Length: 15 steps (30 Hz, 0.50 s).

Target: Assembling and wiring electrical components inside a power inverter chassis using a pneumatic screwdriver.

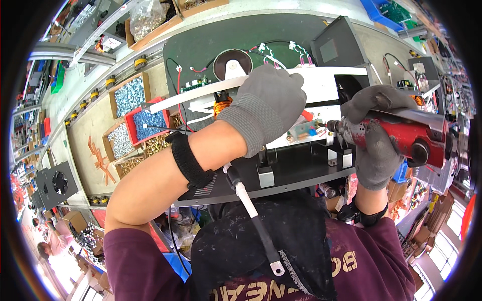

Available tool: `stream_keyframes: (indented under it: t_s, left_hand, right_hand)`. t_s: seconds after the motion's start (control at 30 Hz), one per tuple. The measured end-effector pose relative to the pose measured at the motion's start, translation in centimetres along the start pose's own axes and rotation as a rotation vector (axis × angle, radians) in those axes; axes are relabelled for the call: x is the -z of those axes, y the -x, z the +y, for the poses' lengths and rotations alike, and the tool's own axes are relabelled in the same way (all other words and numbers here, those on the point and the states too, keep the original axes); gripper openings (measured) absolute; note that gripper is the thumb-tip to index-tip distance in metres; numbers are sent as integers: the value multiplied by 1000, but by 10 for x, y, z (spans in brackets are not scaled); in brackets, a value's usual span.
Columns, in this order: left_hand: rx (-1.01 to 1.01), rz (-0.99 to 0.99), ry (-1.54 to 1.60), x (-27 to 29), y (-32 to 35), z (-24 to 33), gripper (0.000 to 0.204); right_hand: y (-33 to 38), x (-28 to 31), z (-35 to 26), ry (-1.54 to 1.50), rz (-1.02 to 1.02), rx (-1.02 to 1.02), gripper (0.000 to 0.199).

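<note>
In a grey knitted glove, my left hand [273,103] rests closed over a white metal panel [326,83] of a black open chassis [296,183]. Its fingertips are turned away, so what they grip is hidden. My right hand [376,155], gloved too, is wrapped round a red power screwdriver [401,135] held sideways, its nose pointing left. That nose is close to a small clear part [306,131] inside the chassis; I cannot tell whether they touch. A copper-wound coil [222,106] sits left of my left hand, with a dark round ring [232,64] beyond it.
Left of the chassis are a red bin [146,124] of screws and a cardboard box [129,95] of small metal parts. Orange-brown strips [99,159] lie nearby. Loose wires [271,52] with white connectors stand up at the back. A black cable [261,236] hangs before my chest.
</note>
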<state>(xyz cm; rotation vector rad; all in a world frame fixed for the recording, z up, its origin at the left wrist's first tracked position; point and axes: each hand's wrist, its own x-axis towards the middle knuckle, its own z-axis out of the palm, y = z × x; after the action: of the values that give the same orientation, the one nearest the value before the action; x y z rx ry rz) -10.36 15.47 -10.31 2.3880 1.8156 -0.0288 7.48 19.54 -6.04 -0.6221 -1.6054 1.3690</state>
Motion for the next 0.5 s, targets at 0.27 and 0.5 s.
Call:
stream_keyframes:
  t_s: [0.27, 0.5]
  left_hand:
    - [-5, 147, 3, -7, -1, 4, 7]
    - [-15, 191, -48, -10, -5, 7, 7]
  right_hand:
    - [0, -4, -1, -96, 45, -160, 32]
    - [1, -4, 3, -183, 110, -107, 32]
